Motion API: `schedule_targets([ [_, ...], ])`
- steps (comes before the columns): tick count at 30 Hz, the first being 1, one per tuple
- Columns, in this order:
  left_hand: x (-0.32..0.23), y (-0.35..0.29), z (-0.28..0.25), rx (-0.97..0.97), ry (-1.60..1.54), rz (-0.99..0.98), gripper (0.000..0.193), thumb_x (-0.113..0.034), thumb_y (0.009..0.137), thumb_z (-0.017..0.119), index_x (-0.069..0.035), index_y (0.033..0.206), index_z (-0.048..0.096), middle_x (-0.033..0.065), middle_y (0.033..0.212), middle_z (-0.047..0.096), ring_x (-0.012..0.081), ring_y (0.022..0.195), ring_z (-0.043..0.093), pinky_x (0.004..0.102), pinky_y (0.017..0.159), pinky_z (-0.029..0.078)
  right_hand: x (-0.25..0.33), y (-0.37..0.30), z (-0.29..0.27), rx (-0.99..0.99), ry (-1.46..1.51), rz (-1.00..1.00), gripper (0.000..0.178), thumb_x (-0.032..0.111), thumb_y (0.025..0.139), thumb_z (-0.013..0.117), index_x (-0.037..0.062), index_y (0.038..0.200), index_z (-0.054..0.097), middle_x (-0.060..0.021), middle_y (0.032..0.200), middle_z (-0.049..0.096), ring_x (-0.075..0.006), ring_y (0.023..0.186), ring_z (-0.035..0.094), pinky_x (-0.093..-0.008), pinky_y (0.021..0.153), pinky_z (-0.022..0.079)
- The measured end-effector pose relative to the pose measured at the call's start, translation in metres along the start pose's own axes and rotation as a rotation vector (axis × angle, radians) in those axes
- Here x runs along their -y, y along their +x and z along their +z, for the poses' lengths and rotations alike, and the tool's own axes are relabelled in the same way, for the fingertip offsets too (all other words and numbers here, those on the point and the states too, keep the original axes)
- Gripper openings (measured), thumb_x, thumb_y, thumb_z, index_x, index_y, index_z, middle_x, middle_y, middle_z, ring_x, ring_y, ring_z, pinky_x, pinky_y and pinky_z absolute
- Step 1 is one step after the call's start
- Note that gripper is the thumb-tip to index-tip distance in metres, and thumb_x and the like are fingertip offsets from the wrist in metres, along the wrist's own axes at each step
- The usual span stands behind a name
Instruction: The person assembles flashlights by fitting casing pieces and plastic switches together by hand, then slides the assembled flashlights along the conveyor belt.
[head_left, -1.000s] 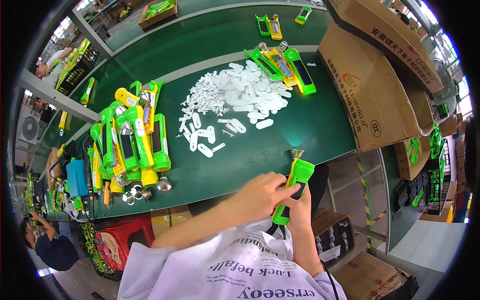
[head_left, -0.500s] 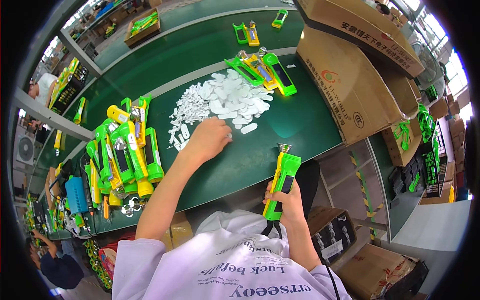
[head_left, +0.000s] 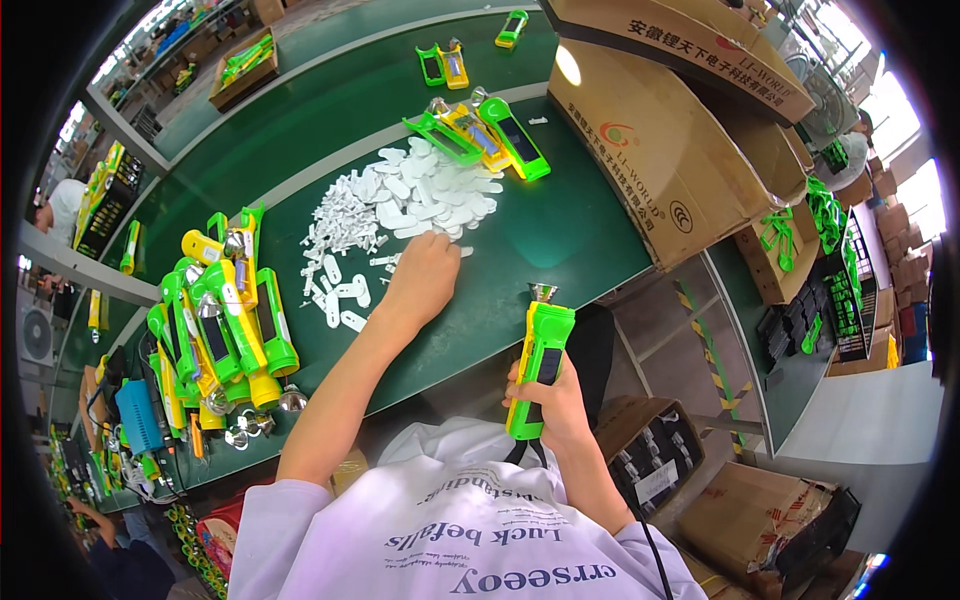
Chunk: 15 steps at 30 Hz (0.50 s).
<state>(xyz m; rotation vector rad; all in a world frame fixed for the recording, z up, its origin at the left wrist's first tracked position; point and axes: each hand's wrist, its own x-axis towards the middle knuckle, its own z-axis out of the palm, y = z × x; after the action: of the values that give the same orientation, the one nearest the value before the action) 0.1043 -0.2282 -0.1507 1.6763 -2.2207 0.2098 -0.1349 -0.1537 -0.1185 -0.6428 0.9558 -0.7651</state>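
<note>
My right hand [head_left: 548, 402] is wrapped around a green and yellow flashlight [head_left: 540, 370], held upright near my body beyond the table's front edge. A silver reflector cup [head_left: 542, 292] sticks out of its top, and a dark panel shows on its side. My left hand [head_left: 425, 278] rests at the near edge of a pile of flat white oval plastic pieces [head_left: 440, 195]. Its fingers are curled together, hiding what they hold; the end of a white piece [head_left: 466, 252] shows beside the fingertips. Small white plastic parts [head_left: 340, 215] are heaped left of the ovals.
Several green and yellow flashlights [head_left: 225, 320] are stacked at the left of the green table [head_left: 480, 285], with loose reflectors [head_left: 248, 428] beside them. Opened flashlight housings [head_left: 485, 135] lie behind the pile. A large cardboard box [head_left: 640, 150] stands at the right, and a divided carton [head_left: 650, 455] below.
The view has shifted, so the table appears further left. My left hand has moved right along the pile's edge, uncovering small white pieces. My right hand still holds the flashlight.
</note>
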Motion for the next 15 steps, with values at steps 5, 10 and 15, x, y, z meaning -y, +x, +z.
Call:
schedule_targets([
  [5, -0.02, -0.029, -0.033, 0.195, -0.44, -0.444, 0.01, -0.008, 0.081, 0.065, 0.002, 0.081, 0.065, 0.0172, 0.077, 0.063, 0.0327, 0.074, 0.063, 0.0416, 0.069, 0.049, -0.002, 0.002, -0.006, -0.007, 0.024, 0.015, 0.053, -0.012, 0.068, 0.063, 0.0048, 0.115, 0.048, -0.0088, 0.092, 0.059, -0.0198, 0.075, 0.064, -0.0372, 0.066, 0.057],
  [10, -0.035, -0.037, -0.038, 0.116, -0.387, -0.506, 0.021, -0.014, 0.082, 0.07, 0.003, 0.093, 0.065, 0.0185, 0.083, 0.064, 0.0333, 0.078, 0.065, 0.0414, 0.071, 0.05, -0.004, 0.006, -0.004, 0.016, 0.017, 0.061, 0.054, -0.012, 0.068, 0.064, 0.0053, 0.116, 0.048, -0.0085, 0.093, 0.06, -0.0196, 0.076, 0.064, -0.0376, 0.066, 0.057],
  [15, -0.039, -0.029, -0.031, 0.253, -0.251, -0.262, 0.033, 0.0, 0.073, 0.069, 0.0, 0.102, 0.053, 0.0169, 0.089, 0.056, 0.0355, 0.088, 0.061, 0.0469, 0.073, 0.049, -0.005, 0.005, -0.003, 0.061, 0.004, 0.066, 0.056, -0.014, 0.069, 0.063, 0.0059, 0.118, 0.047, -0.0084, 0.093, 0.06, -0.0197, 0.077, 0.063, -0.0369, 0.068, 0.057],
])
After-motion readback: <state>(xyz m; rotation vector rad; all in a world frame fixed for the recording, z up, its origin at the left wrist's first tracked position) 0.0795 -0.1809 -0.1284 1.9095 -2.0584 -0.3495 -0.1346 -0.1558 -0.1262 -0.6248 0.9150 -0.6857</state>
